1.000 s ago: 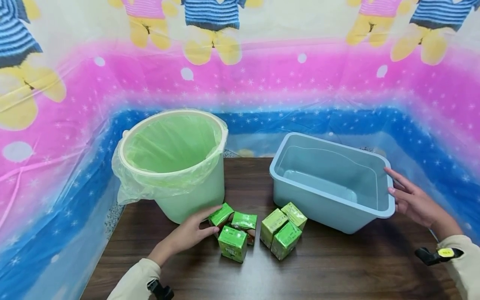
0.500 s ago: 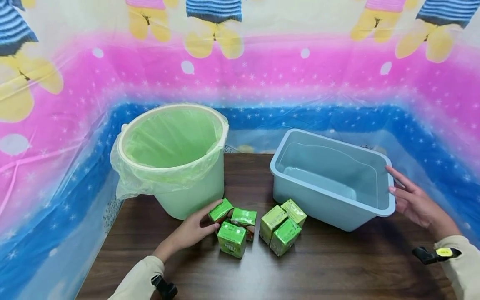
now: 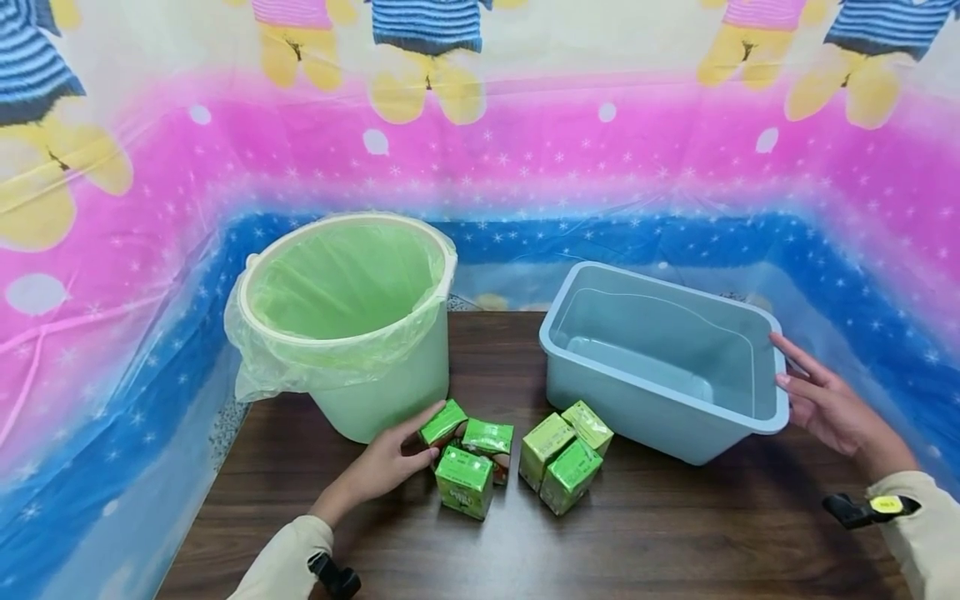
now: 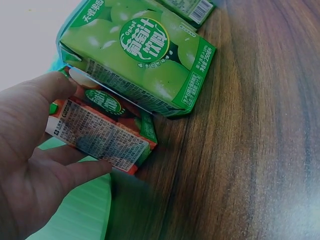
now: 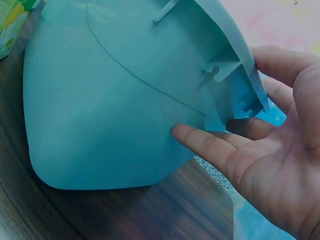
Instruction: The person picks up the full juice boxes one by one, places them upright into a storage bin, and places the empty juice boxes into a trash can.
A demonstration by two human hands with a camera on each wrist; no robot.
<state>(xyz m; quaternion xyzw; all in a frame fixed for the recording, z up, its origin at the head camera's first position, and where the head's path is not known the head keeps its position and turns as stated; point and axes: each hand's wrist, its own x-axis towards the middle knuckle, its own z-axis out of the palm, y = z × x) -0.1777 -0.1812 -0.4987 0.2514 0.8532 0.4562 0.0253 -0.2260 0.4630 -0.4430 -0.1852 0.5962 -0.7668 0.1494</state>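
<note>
In the head view, my left hand (image 3: 380, 461) pinches a juice box (image 3: 444, 421) from its left side. The left wrist view shows that juice box (image 4: 102, 125) with a red printed side, between thumb and fingers. Touching or very close beside it stands a green grape juice box (image 4: 142, 52). Another juice box (image 3: 487, 436) is just behind that one. At the right, my right hand (image 3: 832, 406) holds the end rim of a blue-grey plastic tub (image 3: 622, 400). In the right wrist view, fingers (image 5: 205, 145) lie under the rim against the tub's outer wall.
A pale green bucket (image 3: 390, 392) lined with a clear bag stands at the back left. Three more juice boxes (image 3: 572, 475) are grouped before the tub. All stand on a dark wooden table (image 3: 675, 533), with a patterned curtain (image 3: 525, 167) around the back and sides.
The view tilts slightly. Both hands keep their places, the left at the juice box and the right at the tub's rim; the things on the table stay put.
</note>
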